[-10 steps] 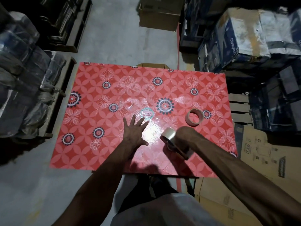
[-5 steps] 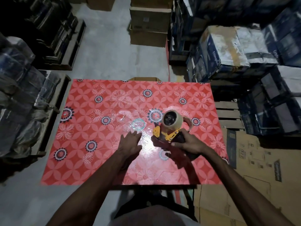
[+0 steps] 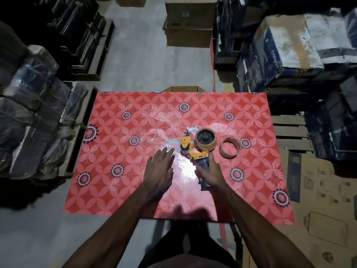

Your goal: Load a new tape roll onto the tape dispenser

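Note:
A yellow and black tape dispenser (image 3: 193, 149) lies on its side near the middle of the red patterned table (image 3: 116, 190). A brown tape roll (image 3: 205, 139) sits on its black hub. My right hand (image 3: 210, 174) is closed around the dispenser's dark handle. My left hand (image 3: 159, 168) hovers flat with fingers together just left of the dispenser, holding nothing. A second ring, a brown cardboard tape core (image 3: 229, 147), lies on the table to the right of the dispenser.
A round teal and pink sticker (image 3: 172, 145) sits on the table under my left fingertips. Stacked wrapped bundles (image 3: 29, 117) stand left, blue cartons (image 3: 289, 51) right, cardboard boxes (image 3: 190, 26) behind and flat cardboard (image 3: 324, 209) at the right front.
My right hand turned the dispenser over and set it down on the table on its side, hub up. My left hand drew its fingers together. The camera tilted up.

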Available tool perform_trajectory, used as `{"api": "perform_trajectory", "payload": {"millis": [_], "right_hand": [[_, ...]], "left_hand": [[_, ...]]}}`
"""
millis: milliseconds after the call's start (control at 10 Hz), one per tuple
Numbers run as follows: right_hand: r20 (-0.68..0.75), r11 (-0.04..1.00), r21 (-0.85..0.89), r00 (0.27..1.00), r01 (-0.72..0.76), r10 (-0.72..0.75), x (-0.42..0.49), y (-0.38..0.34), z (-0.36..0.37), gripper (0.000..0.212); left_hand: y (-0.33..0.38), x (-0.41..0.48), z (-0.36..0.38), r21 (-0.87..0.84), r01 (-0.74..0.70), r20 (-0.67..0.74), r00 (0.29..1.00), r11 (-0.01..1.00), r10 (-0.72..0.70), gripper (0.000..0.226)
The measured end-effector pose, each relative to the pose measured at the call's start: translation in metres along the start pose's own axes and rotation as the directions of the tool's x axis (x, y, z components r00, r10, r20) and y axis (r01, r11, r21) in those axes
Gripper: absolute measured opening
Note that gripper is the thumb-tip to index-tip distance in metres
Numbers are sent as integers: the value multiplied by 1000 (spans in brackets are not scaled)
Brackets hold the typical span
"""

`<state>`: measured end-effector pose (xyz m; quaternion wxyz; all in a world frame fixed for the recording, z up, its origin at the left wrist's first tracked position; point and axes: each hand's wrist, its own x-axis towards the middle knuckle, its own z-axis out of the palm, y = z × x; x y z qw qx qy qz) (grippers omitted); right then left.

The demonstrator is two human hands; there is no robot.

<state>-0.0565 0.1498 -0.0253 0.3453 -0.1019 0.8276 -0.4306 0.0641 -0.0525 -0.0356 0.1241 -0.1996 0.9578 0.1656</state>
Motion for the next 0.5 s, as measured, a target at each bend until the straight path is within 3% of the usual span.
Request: {"api": "perform_trajectory", "payload": {"millis": [200, 300, 500], "right_hand": [[-41, 993, -63, 995, -97, 95, 2, 25, 17, 40], [-7, 986, -84, 990, -143, 143, 2, 13, 14, 46], [34, 938, -314, 986, -147, 166, 13, 1, -8, 69]], "left_hand": [[3, 0, 0, 4, -4, 47, 999, 1000, 4, 79], [9, -1, -2, -9, -14, 67, 998, 1000, 14, 78], [8, 6, -10, -62, 1, 56, 998, 998, 3, 79]]}}
